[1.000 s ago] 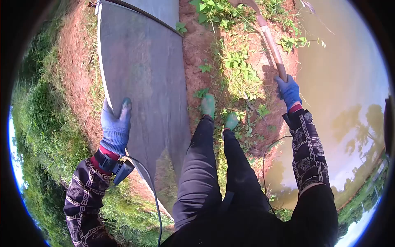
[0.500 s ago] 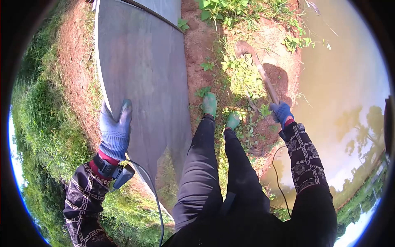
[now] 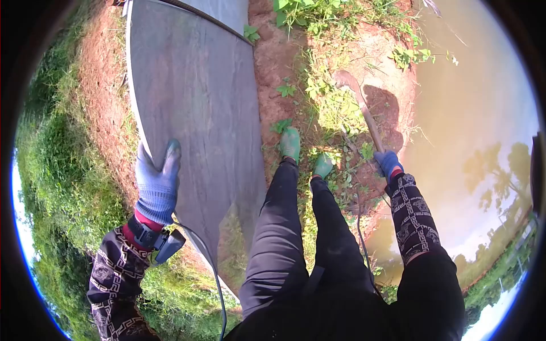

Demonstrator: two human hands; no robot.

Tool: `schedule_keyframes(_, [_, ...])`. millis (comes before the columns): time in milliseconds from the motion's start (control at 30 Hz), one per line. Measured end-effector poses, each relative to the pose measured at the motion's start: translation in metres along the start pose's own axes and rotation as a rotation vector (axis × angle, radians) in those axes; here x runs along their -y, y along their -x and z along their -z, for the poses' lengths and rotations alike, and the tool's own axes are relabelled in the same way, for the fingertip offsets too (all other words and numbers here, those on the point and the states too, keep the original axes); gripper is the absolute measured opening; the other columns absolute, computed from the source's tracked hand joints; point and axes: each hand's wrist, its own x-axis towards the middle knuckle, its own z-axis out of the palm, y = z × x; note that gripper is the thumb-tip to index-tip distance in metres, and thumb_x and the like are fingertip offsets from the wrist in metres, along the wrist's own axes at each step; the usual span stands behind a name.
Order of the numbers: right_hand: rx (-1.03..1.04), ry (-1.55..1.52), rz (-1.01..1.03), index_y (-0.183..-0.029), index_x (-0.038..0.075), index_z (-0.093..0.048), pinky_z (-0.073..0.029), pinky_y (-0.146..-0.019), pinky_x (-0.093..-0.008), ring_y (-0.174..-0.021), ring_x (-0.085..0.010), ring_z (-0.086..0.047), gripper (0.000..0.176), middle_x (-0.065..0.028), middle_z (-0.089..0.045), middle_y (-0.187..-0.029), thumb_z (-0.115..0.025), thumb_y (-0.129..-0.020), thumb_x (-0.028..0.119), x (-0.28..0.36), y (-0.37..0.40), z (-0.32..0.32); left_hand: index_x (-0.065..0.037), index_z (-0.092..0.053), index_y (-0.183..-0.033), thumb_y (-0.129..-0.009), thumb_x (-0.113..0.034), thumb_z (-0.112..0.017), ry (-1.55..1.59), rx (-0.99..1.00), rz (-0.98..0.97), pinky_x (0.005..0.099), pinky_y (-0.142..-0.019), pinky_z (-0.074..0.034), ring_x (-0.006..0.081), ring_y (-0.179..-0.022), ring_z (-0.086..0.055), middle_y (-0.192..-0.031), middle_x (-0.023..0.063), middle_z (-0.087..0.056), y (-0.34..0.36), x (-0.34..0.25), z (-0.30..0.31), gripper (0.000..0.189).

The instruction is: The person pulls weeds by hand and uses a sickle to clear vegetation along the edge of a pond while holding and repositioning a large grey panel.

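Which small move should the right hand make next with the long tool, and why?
Probably draw the tool back toward the feet to scrape the weeds: the right hand grips its handle, and its blade rests down on the weedy ground.

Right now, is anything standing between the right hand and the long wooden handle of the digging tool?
Nothing visible does. The blue-gloved right hand grips the long wooden-handled digging tool at its near end, and the fingers close directly around the handle.
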Motion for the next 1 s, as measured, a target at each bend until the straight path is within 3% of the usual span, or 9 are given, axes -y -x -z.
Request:
schedule_keyframes(33, [0.062, -0.210, -0.028, -0.083, 0.004, -0.068, -0.045, -0.042, -0.0333, -0.045, -0.0182, -0.056, 0.033, -0.0063, -0.061, -0.061, -0.068, -0.085, 0.037, 0.016, 0.029, 0.010, 0.000, -0.048, -0.128, -0.091, -0.009, -0.066, -0.002, 0.001, -0.001, 0.0276, -0.086, -0.048, 0.0121, -0.098, -0.057, -0.114, 0.0078, -0.061, -0.001, 0.003, 0.001, 0.042])
schedule_keyframes(167, [0.167, -0.349, -0.007, -0.081, 0.007, -0.065, -0.038, -0.038, -0.0288, -0.041, -0.0127, -0.048, 0.029, 0.0000, -0.054, -0.058, -0.070, -0.085, 0.035, 0.074, 0.068, 0.030, 0.000, -0.048, -0.128, -0.091, -0.008, -0.065, -0.039, 0.016, 0.085, 0.0279, -0.087, -0.048, 0.0121, -0.099, -0.058, -0.114, 0.0079, -0.061, 0.001, -0.014, -0.003, 0.041])
schedule_keyframes(233, [0.128, -0.243, 0.074, -0.082, 0.006, -0.063, -0.038, -0.038, -0.0291, -0.040, -0.0131, -0.047, 0.029, -0.0006, -0.053, -0.058, -0.069, -0.086, 0.034, 0.108, 0.068, 0.035, 0.001, -0.051, -0.125, -0.091, -0.002, -0.064, 0.026, -0.007, -0.010, 0.0285, -0.091, -0.049, 0.0134, -0.102, -0.060, -0.114, 0.0082, -0.063, -0.001, -0.005, -0.002, 0.037])
schedule_keyframes(467, [-0.185, -0.477, 0.335, -0.088, 0.007, -0.061, -0.039, -0.038, -0.0305, -0.040, -0.0141, -0.049, 0.030, -0.0026, -0.054, -0.058, -0.065, -0.088, 0.036, 0.212, 0.012, 0.015, 0.000, -0.048, -0.128, -0.090, -0.006, -0.065, 0.038, -0.014, 0.025, 0.0271, -0.085, -0.050, 0.0119, -0.096, -0.059, -0.111, 0.0079, -0.062, 0.001, -0.005, -0.003, 0.042])
schedule_keyframes(567, [-0.223, -0.276, 0.189, -0.088, 0.007, -0.060, -0.040, -0.037, -0.0315, -0.041, -0.0154, -0.051, 0.028, -0.0045, -0.056, -0.058, -0.064, -0.089, 0.034, 0.156, -0.007, -0.022, 0.000, -0.048, -0.128, -0.090, -0.005, -0.065, 0.033, -0.025, 0.008, 0.0271, -0.084, -0.050, 0.0118, -0.094, -0.059, -0.110, 0.0076, -0.062, 0.001, -0.006, -0.005, 0.042])
schedule_keyframes(600, [-0.069, -0.238, 0.065, -0.087, 0.007, -0.058, -0.040, -0.037, -0.0325, -0.040, -0.0170, -0.052, 0.027, -0.0061, -0.057, -0.058, -0.063, -0.089, 0.033, 0.099, -0.024, -0.030, 0.000, -0.048, -0.128, -0.090, -0.005, -0.065, 0.033, -0.021, 0.003, 0.0271, -0.084, -0.050, 0.0118, -0.094, -0.059, -0.110, 0.0076, -0.062, 0.002, -0.006, -0.003, 0.042])
schedule_keyframes(633, [-0.040, 0.150, -0.017, -0.086, 0.006, -0.058, -0.040, -0.036, -0.0330, -0.040, -0.0179, -0.051, 0.025, -0.0056, -0.055, -0.056, -0.063, -0.089, 0.030, 0.054, -0.013, -0.031, 0.000, -0.049, -0.127, -0.090, -0.004, -0.065, 0.028, -0.001, 0.010, 0.0270, -0.086, -0.050, 0.0122, -0.098, -0.059, -0.112, 0.0073, -0.062, 0.003, -0.005, -0.002, 0.040])
schedule_keyframes(700, [-0.050, -0.156, -0.103, -0.087, 0.006, -0.058, -0.041, -0.037, -0.0340, -0.041, -0.0184, -0.052, 0.025, -0.0053, -0.055, -0.057, -0.063, -0.088, 0.030, 0.014, 0.025, -0.022, 0.000, -0.051, -0.127, -0.090, -0.002, -0.064, 0.033, 0.007, 0.014, 0.0269, -0.089, -0.049, 0.0126, -0.102, -0.060, -0.115, 0.0071, -0.061, 0.000, -0.007, 0.000, 0.039])
schedule_keyframes(1000, [-0.002, -0.070, 0.027, -0.088, 0.005, -0.057, -0.044, -0.039, -0.0344, -0.043, -0.0193, -0.054, 0.030, -0.0058, -0.056, -0.058, -0.063, -0.086, 0.034, 0.077, 0.062, 0.011, 0.001, -0.051, -0.124, -0.091, -0.002, -0.063, 0.079, 0.041, 0.057, 0.0273, -0.087, -0.051, 0.0130, -0.099, -0.061, -0.113, 0.0088, -0.062, 0.000, -0.007, 0.002, 0.035])
